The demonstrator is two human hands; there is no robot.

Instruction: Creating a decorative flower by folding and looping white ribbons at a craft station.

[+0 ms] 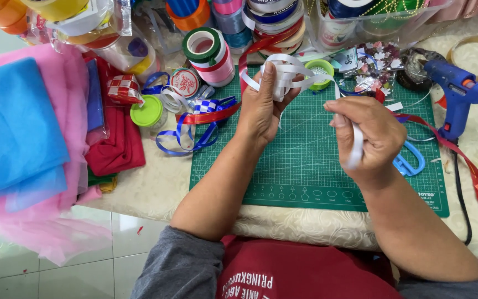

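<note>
Looping step: above the green cutting mat (305, 166), left hand (261, 108) pinches stacked white ribbon loops (286, 72); right hand (369, 138) fingers clamp the trailing ribbon. Next loop likely needs steady tension

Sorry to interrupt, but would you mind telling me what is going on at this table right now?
A person is working white ribbon over a green cutting mat. The left hand pinches a stack of ribbon loops, while the right hand grips the loose tail running from them. Blue scissors lie on the mat under the right hand, a blue glue gun stands to the right, and ribbon spools and folded blue fabric sit on the left.
</note>
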